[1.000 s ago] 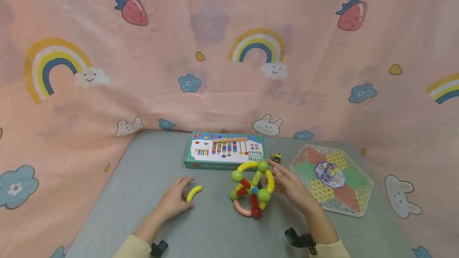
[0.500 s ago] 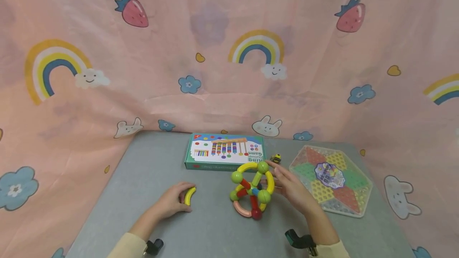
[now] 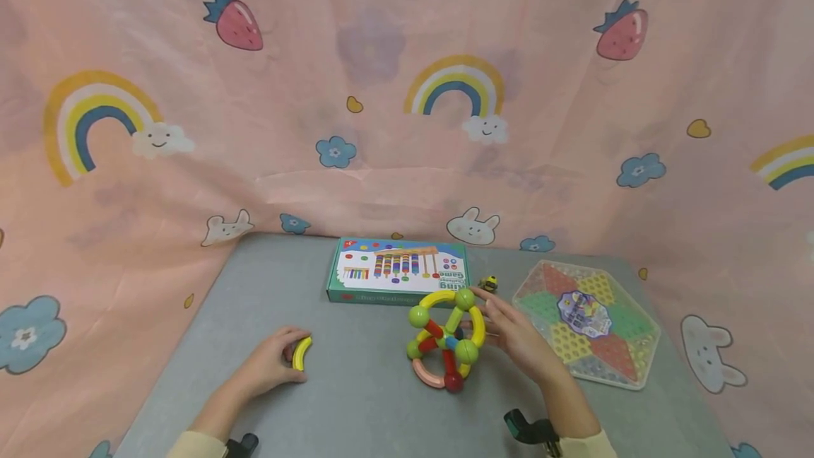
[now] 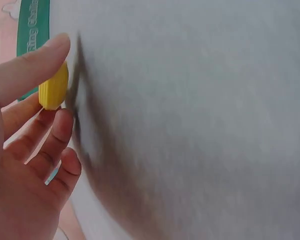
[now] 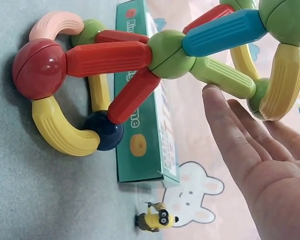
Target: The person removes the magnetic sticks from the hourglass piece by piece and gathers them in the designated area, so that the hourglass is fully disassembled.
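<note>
My left hand (image 3: 270, 365) has its fingers clamped on a loose yellow curved piece (image 3: 302, 353), not yet attached. Right hand (image 3: 518, 339), fingers apart, steadies the ball-and-stick structure (image 3: 447, 338), mostly built.

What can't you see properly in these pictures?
- Yellow curved piece: in the left wrist view the left hand covers all but its tip.
- Green game box: small print too tiny in the head view; the stick-and-ball toy hides part of it in the right wrist view.
- Right hand: cut off by the right wrist picture's edge.
- Little yellow figure: too small for detail.
</note>
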The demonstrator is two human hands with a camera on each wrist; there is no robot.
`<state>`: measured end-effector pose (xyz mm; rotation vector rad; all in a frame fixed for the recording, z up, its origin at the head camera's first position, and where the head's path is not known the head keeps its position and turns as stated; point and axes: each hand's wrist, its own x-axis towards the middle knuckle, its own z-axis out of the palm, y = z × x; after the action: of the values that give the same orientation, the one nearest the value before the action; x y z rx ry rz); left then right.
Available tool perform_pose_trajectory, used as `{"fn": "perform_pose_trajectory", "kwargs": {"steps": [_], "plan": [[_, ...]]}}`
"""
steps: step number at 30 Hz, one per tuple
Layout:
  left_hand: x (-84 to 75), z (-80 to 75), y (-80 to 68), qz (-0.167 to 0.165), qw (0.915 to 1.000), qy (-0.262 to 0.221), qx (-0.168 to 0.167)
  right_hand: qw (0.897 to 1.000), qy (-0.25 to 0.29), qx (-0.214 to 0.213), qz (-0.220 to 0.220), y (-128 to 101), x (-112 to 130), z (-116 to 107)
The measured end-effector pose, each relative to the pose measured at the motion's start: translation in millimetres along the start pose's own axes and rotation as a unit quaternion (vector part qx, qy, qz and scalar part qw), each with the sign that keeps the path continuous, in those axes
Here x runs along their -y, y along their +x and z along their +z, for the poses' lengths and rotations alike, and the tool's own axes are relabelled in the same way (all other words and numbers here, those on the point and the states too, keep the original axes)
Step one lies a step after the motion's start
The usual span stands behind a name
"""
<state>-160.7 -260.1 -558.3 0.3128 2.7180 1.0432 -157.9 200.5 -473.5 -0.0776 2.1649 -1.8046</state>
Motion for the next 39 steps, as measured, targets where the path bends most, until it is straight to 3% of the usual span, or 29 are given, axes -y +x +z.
{"fn": "perform_pose_trajectory", "kwargs": {"steps": [5, 11, 16, 19, 23, 25, 32, 35, 39], "plan": [[3.7, -8.3, -7.8, -0.012, 0.9998, -0.008, 0.011, 1.000, -0.001, 0.000, -0.002, -1, -1, 1], [2.4, -7.8, -11.1, -0.015, 0.9999, 0.005, 0.007, 1.000, 0.005, 0.000, -0.002, -2, -1, 0], [-4.5, -5.3, -9.1, 0.012, 0.9994, -0.004, -0.031, 1.000, 0.012, 0.002, -0.003, -3, 0, 1], [-22.9, -2.2, -4.6, 0.068, 0.9944, -0.014, -0.080, 1.000, 0.013, 0.002, -0.002, -4, 0, 1], [-66.3, 6.7, 5.1, 0.170, 0.9761, -0.032, -0.131, 1.000, 0.008, 0.000, 0.005, -5, -1, 2], [-89.3, 13.2, 11.4, 0.206, 0.9681, -0.044, -0.136, 1.000, 0.012, 0.000, 0.014, -6, -1, 2], [-153.9, 37.8, 38.3, 0.247, 0.9626, -0.074, -0.082, 0.999, 0.039, -0.006, 0.033, -9, 3, 10], [-171.1, 46.8, 47.8, 0.270, 0.9586, -0.061, -0.069, 0.998, 0.041, -0.016, 0.035, -9, 6, 14], [-185.2, 53.0, 54.0, 0.277, 0.9565, -0.041, -0.082, 0.999, 0.036, -0.029, 0.027, -11, 9, 19]]}}
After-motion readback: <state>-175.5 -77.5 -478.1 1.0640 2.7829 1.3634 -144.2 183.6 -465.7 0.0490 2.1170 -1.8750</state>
